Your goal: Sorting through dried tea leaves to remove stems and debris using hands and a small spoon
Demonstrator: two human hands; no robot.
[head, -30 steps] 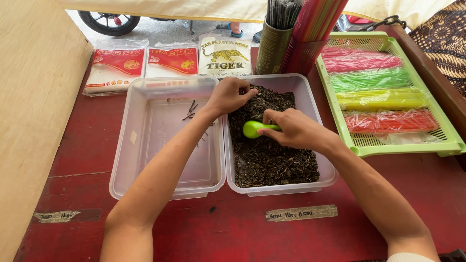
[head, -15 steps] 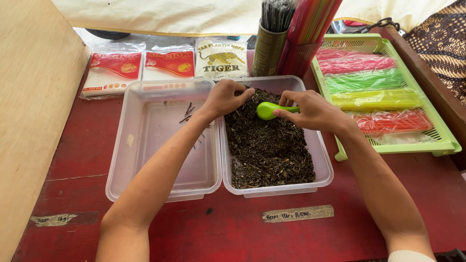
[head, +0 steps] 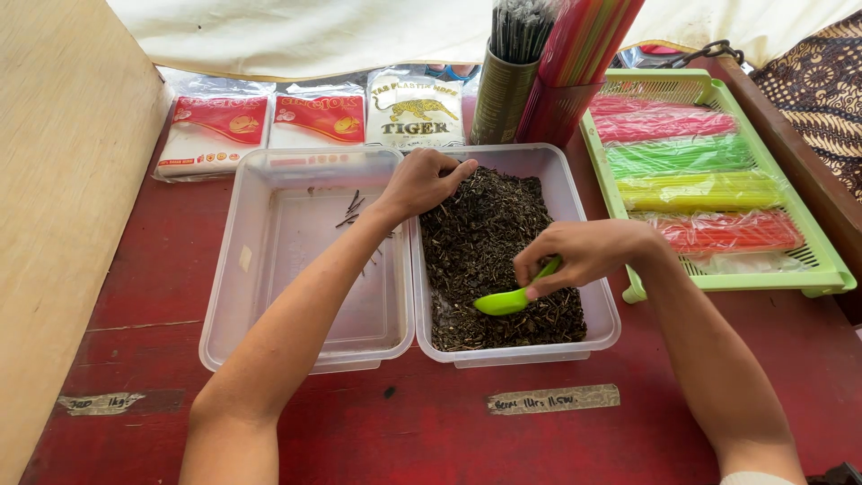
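Fingers of the right hand [head: 588, 253] are gripping a green scoop [head: 514, 295] low in the tub of dried leaves [head: 489, 256]; the left hand [head: 422, 182] is curling loosely on the tub's far rim, grasping nothing.

Three flat packets [head: 314, 121] behind the tubs; two paper labels [head: 553, 399], seemingly handwritten.

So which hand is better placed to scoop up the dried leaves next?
Right. The right hand already holds the green scoop over the dried leaves; the left hand only rests at the tub's far edge.
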